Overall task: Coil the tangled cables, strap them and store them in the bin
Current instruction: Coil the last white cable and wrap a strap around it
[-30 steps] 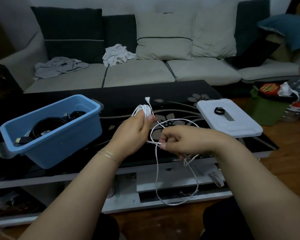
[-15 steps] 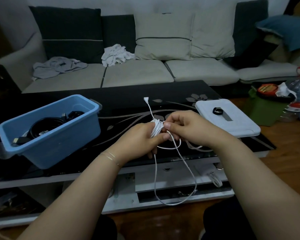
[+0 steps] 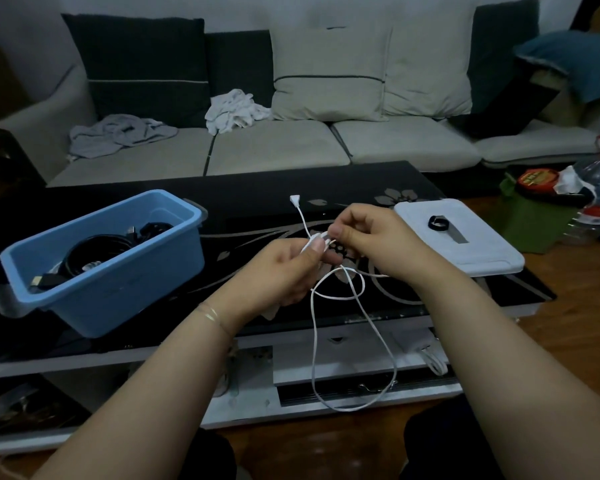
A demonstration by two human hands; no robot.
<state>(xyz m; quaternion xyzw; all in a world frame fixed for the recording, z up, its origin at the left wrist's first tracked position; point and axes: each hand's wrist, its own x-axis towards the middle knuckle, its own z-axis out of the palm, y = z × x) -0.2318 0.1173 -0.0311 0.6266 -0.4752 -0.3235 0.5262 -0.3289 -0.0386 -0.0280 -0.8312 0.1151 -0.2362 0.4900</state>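
While you sit facing the black coffee table (image 3: 257, 199), everything lies relative to it. On its left part stands the blue bin (image 3: 111, 268), with coiled black cables (image 3: 94, 251) inside. Over the table's near edge, at middle, your left hand (image 3: 284, 268) has fingers curled, thumb pinching a small bunch of white cable (image 3: 312, 327) loops. One end with a white plug (image 3: 294, 199) sticks up above the hands. Your right hand (image 3: 371, 240) is just beside the left, touching it at the cable, thumb and forefinger pinching the same cable at the bunch. Slack hangs from both hands in long loops down past the table's front edge. On the table's right part lies the white bin lid (image 3: 465, 251), a black strap (image 3: 438, 223) curled on top. Behind the table: grey sofa (image 3: 291, 143).
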